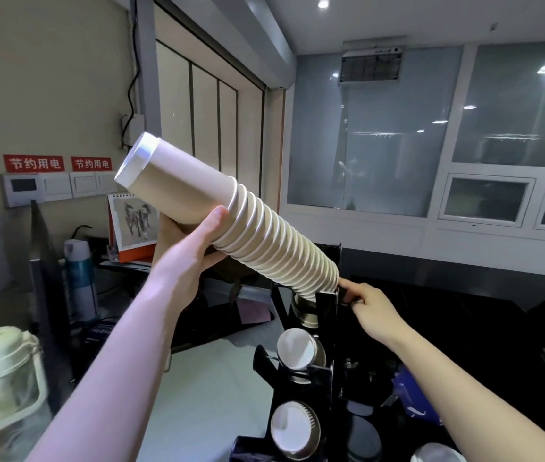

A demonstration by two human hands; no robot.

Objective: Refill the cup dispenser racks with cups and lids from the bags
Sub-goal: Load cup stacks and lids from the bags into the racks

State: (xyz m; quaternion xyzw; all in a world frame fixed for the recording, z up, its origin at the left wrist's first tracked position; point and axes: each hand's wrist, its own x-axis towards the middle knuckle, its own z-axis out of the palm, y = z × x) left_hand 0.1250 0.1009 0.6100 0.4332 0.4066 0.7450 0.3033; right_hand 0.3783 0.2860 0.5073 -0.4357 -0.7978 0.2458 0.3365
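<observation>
At the far left a clear jar with a pale green lid [1,371] stands blurred at the frame's edge, and behind it a blue and white spray can [79,275] is upright on the counter. On the wall above are two red signs [56,163] over a row of white switches [64,186], with a desk calendar [133,225] on an orange base propped below them.

The left hand [194,241] is raised and wraps the long stack of paper cups [231,215] from beneath, thumb on the near side, at the place where the bottom cup's plain brown wall meets the first white rim. The stack is tilted (base end up and to the left, white rims running down to the right), and its lower end enters the top slot of the black dispenser rack [327,328].

Lower slots of the rack show two more cup stacks [299,350] end on.

The right hand [372,311] grips the rack's upper right edge beside the stack's lower end, fingers curled over the black panel. The rack stands on a white counter [211,395].
</observation>
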